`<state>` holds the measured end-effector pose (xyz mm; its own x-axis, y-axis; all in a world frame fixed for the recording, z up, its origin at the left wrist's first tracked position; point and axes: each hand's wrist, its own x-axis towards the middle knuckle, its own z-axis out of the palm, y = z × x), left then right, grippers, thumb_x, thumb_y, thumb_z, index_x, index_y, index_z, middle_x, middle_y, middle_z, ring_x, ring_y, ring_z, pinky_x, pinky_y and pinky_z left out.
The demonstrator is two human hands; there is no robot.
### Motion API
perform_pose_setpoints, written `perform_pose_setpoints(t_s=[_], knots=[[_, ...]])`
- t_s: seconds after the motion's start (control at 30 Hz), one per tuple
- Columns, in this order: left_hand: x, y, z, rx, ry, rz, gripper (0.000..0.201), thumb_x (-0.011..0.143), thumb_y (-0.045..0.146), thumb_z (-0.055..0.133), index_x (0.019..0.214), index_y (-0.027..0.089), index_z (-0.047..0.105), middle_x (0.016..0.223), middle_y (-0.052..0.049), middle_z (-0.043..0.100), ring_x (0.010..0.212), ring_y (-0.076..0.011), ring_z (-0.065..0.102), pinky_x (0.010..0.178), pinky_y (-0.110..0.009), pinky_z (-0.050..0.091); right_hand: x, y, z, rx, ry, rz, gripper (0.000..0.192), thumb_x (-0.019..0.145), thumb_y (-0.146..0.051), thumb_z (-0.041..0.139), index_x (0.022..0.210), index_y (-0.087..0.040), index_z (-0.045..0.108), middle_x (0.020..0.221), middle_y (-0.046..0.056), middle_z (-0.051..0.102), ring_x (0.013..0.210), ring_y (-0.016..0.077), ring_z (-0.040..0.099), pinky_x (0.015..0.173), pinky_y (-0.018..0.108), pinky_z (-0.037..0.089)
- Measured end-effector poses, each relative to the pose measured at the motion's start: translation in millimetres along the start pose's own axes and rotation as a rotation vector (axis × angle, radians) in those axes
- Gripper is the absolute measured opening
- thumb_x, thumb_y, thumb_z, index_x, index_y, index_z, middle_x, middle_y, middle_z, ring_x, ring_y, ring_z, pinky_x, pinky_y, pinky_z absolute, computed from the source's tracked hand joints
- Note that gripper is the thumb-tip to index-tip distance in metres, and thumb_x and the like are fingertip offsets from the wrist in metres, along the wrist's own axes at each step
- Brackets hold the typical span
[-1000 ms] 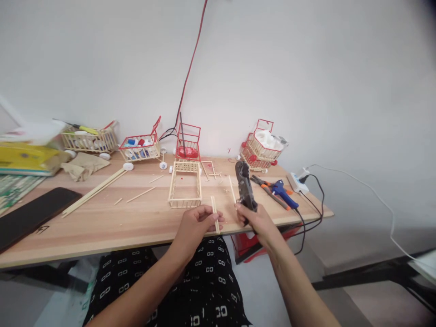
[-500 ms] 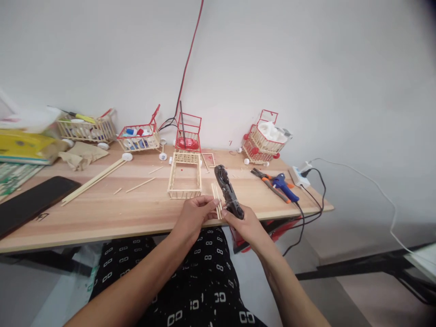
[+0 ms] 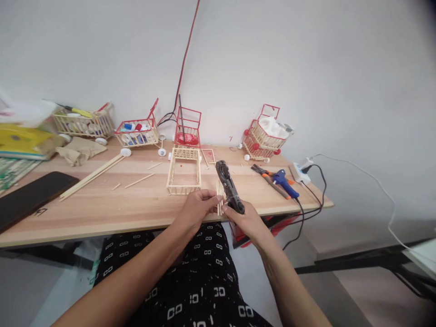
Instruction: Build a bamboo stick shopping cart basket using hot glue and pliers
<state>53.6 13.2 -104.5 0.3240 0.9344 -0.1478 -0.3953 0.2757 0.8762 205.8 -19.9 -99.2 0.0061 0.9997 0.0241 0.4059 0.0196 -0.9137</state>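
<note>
Left hand [image 3: 195, 206] pinched on short sticks [image 3: 219, 200] at the near edge of the table [image 3: 136, 204], fingers closed round them. Right hand [image 3: 247, 220] wrapped tight on the dark cutter [image 3: 230, 186], its head tilted up and away, touching or just beside the sticks; cannot tell whether the blades bit on them.

Just beyond the hands, an open stick frame [image 3: 184, 176], lying flat and right behind the sticks. Further back by the wall, a red frame [image 3: 188, 131] with a dark rod standing in it and a red cable [image 3: 185, 68] running up the wall. Left of that, a small cart [image 3: 138, 134] with coloured bits inside, and another cart [image 3: 83, 122] further left. Right of the frame, a third cart [image 3: 265, 136] holding white pieces.

To the right, well apart from the cutter, pliers [image 3: 269, 179] and a blue glue gun [image 3: 285, 182], cord trailing off the table edge to a white socket [image 3: 301, 167].

To the left, long sticks [image 3: 91, 176] laid slantwise, loose short ones near them, crumpled paper [image 3: 76, 152], a yellow box [image 3: 23, 141] and a black slab [image 3: 30, 195] at the near left corner
</note>
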Motion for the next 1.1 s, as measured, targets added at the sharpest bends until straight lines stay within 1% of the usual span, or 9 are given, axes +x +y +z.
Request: perform_pose_setpoints(t_s=[0.13,0.27,0.4,0.47,0.53,0.63,0.7,0.97,1.1], knots=[[6,1,-0.8,0.123,-0.009,0.162,0.027,0.066,0.036,0.078,0.072,0.015,0.062,0.070,-0.002,0.070,0.067,-0.0124,0.061,0.067,-0.024,0.046,2,4,-5,0.096,0.016,0.017,0.032,0.075,-0.049,0.065,0.075,-0.017,0.060,0.057,-0.003,0.046,0.057,0.0128,0.040,0.055,0.026,0.033],[13,1,-0.7,0.302,0.027,0.293,0.024,0.065,0.033,0.078,0.073,0.016,0.062,0.071,-0.001,0.070,0.071,-0.0146,0.063,0.066,-0.024,0.045,7,13,-12,0.263,0.082,0.040,0.035,0.076,-0.051,0.067,0.080,-0.016,0.060,0.056,-0.004,0.045,0.054,0.0117,0.040,0.051,0.026,0.033],[18,-3,-0.9,0.401,0.054,0.355,0.022,0.063,0.032,0.079,0.073,0.017,0.066,0.076,-0.002,0.071,0.074,-0.0170,0.065,0.070,-0.027,0.047,11,17,-15,0.434,0.083,0.040,0.036,0.076,-0.050,0.068,0.080,-0.016,0.060,0.058,-0.004,0.045,0.051,0.0102,0.041,0.048,0.024,0.033],[18,-5,-1.1,0.423,0.064,0.366,0.021,0.064,0.032,0.078,0.074,0.017,0.068,0.077,-0.003,0.072,0.075,-0.0182,0.066,0.071,-0.028,0.049,12,17,-16,0.470,0.083,0.050,0.036,0.074,-0.050,0.069,0.079,-0.016,0.060,0.058,-0.004,0.045,0.051,0.0099,0.042,0.046,0.024,0.034],[17,-6,-1.7,0.441,0.053,0.379,0.018,0.067,0.032,0.076,0.077,0.018,0.071,0.079,-0.004,0.074,0.078,-0.0195,0.067,0.074,-0.028,0.050,11,17,-16,0.466,0.081,0.048,0.037,0.074,-0.051,0.069,0.079,-0.015,0.061,0.058,-0.004,0.046,0.051,0.0100,0.042,0.047,0.024,0.035],[14,-6,-3.8,0.478,0.004,0.402,0.015,0.075,0.031,0.071,0.083,0.020,0.075,0.084,-0.004,0.076,0.084,-0.0212,0.068,0.078,-0.028,0.049,11,18,-14,0.431,0.070,0.020,0.037,0.077,-0.052,0.066,0.080,-0.015,0.061,0.058,-0.003,0.047,0.052,0.0107,0.041,0.050,0.025,0.038],[13,-5,-5.8,0.510,-0.007,0.417,0.015,0.077,0.031,0.069,0.084,0.021,0.077,0.085,-0.003,0.076,0.084,-0.0220,0.068,0.077,-0.028,0.049,11,19,-13,0.404,0.074,0.015,0.038,0.079,-0.053,0.064,0.081,-0.016,0.061,0.057,-0.004,0.046,0.052,0.0112,0.041,0.051,0.026,0.038],[12,-5,-8.6,0.613,0.015,0.470,0.016,0.079,0.021,0.062,0.085,0.022,0.077,0.086,-0.003,0.075,0.083,-0.0200,0.066,0.075,-0.025,0.045,14,23,-11,0.323,0.089,0.027,0.042,0.078,-0.056,0.063,0.080,-0.015,0.059,0.055,-0.005,0.045,0.049,0.0111,0.041,0.050,0.026,0.036],[10,-7,-7.4,0.619,0.046,0.489,0.016,0.083,0.027,0.060,0.083,0.021,0.074,0.084,-0.002,0.073,0.083,-0.0197,0.064,0.076,-0.025,0.043,14,22,-11,0.321,0.103,0.025,0.042,0.077,-0.057,0.064,0.078,-0.015,0.059,0.055,-0.004,0.046,0.050,0.0116,0.042,0.050,0.026,0.036]])
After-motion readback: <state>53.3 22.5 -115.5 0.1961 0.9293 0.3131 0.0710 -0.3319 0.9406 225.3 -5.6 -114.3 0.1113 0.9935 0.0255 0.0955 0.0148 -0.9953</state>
